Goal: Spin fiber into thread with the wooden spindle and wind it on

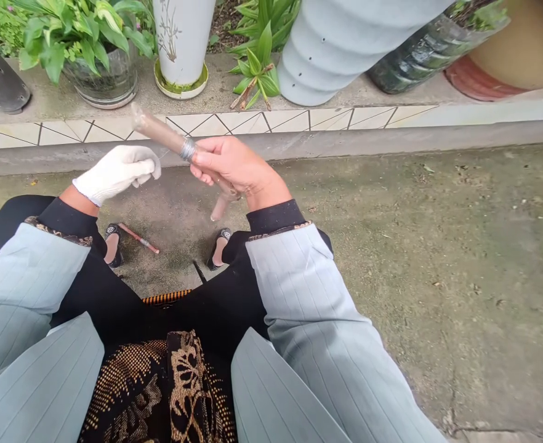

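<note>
My right hand (234, 163), bare, is wrapped round a brownish stick covered in clear plastic (158, 130). It slants from upper left to lower right, and its lower end (219, 207) shows below my palm. Close to my thumb, several turns of grey wire (188, 149) circle the stick. In a white knitted glove, my left hand (126, 171) is closed with its fingertips pinched, to the left of the stick. A faint thin strand runs between the glove and the wire turns. On the ground between my feet lies a thin reddish stick (138, 238) with a grey band.
Ahead runs a low ledge (239, 67) faced with white tiles (290, 120). On it stand a leafy plant in a clear pot (108, 77), a white pot (181, 43), a ribbed grey pot (327, 49) and a cut plastic bottle (419, 58). Concrete ground (414, 258) stretches to the right.
</note>
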`<state>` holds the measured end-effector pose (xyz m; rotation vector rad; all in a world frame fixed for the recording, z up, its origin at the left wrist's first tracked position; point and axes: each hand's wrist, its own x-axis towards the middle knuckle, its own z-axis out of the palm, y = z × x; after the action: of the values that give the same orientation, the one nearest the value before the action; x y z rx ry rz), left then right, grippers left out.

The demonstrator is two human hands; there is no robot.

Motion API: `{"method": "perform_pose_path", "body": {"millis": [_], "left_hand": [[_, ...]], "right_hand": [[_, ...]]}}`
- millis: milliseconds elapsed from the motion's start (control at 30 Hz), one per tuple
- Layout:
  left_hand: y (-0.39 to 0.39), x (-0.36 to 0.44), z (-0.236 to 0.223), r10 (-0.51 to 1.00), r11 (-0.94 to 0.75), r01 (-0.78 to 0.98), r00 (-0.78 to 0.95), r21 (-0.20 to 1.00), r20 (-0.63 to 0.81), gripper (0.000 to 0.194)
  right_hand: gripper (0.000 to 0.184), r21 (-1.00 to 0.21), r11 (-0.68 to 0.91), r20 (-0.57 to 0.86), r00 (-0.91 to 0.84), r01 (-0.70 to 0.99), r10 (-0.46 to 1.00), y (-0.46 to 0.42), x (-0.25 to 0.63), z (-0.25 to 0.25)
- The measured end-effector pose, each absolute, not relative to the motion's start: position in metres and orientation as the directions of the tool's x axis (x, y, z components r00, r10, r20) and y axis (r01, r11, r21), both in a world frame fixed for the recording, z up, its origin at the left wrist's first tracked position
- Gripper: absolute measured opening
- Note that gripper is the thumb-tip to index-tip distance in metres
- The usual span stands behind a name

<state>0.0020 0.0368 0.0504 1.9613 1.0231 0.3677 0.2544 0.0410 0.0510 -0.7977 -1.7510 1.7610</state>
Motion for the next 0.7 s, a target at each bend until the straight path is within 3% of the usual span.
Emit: {"method": "perform_pose_path", "body": {"millis": [67, 200, 300, 400, 467, 533, 633, 700], "left_hand": [[0.034, 0.005, 0.049, 0.776, -0.257, 0.516, 0.614, 0.817, -0.144, 0.032], [0.025, 0.016, 0.048, 0.707, -0.287, 0.57, 0.668, 0.77, -0.231, 0.029], [0.02, 0.023, 0.05, 0.657, -0.359, 0.583, 0.713, 0.729, -0.246, 0.031], [0.019, 0.025, 0.052, 0.606, -0.43, 0.562, 0.76, 0.706, -0.235, 0.032], [0.021, 0.021, 0.054, 0.63, -0.458, 0.577, 0.747, 0.677, -0.211, 0.031], [0.026, 0.013, 0.056, 0.695, -0.452, 0.62, 0.695, 0.641, -0.182, 0.029], [0.033, 0.001, 0.058, 0.77, -0.393, 0.649, 0.619, 0.652, -0.152, 0.028], [0.036, -0.003, 0.056, 0.787, -0.335, 0.615, 0.6, 0.714, -0.147, 0.028]], "right_hand": [[0.041, -0.999, -0.052, -0.052, -0.553, 0.016, 0.832, 0.045, 0.255, 0.049], [0.04, -0.985, -0.12, -0.159, -0.388, 0.124, 0.908, 0.051, 0.252, 0.036], [0.036, -0.937, -0.135, -0.224, -0.256, 0.322, 0.94, 0.055, 0.249, 0.028], [0.027, -0.784, -0.079, -0.263, -0.214, 0.616, 0.941, 0.055, 0.246, 0.022], [0.02, -0.636, 0.003, -0.313, -0.262, 0.771, 0.913, 0.051, 0.244, 0.022], [0.015, -0.572, 0.096, -0.429, -0.397, 0.814, 0.811, 0.046, 0.242, 0.026], [0.015, -0.749, 0.16, -0.523, -0.723, 0.642, 0.452, 0.038, 0.243, 0.037], [0.022, -0.903, 0.088, -0.371, -0.868, 0.42, 0.331, 0.036, 0.244, 0.045]]}}
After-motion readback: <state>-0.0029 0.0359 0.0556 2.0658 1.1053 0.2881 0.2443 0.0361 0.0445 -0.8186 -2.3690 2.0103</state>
